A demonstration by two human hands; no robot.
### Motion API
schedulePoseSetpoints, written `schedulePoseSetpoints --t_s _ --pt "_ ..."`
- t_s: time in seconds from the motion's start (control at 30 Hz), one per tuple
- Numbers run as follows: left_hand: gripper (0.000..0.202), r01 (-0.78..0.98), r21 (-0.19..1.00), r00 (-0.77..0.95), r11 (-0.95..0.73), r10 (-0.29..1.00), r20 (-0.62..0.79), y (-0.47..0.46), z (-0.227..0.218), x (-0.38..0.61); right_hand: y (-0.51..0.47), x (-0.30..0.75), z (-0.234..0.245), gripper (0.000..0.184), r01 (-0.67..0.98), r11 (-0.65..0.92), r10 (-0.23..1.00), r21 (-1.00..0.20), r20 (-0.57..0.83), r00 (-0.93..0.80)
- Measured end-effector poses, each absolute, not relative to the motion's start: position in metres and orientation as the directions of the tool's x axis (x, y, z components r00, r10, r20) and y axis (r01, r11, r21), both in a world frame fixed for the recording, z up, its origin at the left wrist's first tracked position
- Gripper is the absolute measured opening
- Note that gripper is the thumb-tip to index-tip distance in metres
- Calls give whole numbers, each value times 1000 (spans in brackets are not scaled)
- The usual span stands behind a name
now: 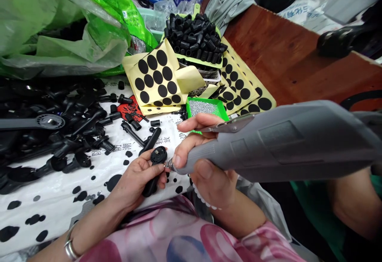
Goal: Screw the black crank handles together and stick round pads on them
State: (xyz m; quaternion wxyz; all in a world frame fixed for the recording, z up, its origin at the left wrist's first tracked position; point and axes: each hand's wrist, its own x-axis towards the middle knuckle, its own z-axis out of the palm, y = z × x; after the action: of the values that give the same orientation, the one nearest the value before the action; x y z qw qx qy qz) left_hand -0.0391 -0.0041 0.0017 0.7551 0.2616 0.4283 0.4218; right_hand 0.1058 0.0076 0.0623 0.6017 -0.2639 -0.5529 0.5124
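My left hand is closed around a black plastic part with a round head, held over the white spotted sheet. My right hand grips a grey electric screwdriver, whose tip touches the round head of the part. Just behind my hands stands a small green tray filled with tiny silvery screws.
A heap of black plastic parts lies at the left. Yellow sheets with black round pads lie behind, beside a green basket of black caps. Green plastic bags fill the top left. A brown wooden tabletop is at the right.
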Motion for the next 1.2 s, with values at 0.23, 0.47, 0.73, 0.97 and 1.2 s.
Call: schedulePoseSetpoints --t_s 0.23,0.47,0.73,0.97,1.2 --pt "48 -418 747 327 517 853 -408 -6 2 -37 7 107 74 41 -378 324 928 -867 368 -50" --pt "69 -386 761 331 521 848 -413 -9 1 -36 9 107 76 45 -291 303 945 -908 326 -34" --pt "70 -385 747 347 542 835 -427 -10 0 -34 13 103 70 46 -242 330 941 -913 339 3" --pt "76 -355 751 332 557 826 -455 -8 5 -34 13 99 65 43 -300 329 936 -895 351 -20" --pt "75 -354 763 327 541 836 -441 -9 3 -35 14 102 67 42 -258 341 936 -904 353 0"
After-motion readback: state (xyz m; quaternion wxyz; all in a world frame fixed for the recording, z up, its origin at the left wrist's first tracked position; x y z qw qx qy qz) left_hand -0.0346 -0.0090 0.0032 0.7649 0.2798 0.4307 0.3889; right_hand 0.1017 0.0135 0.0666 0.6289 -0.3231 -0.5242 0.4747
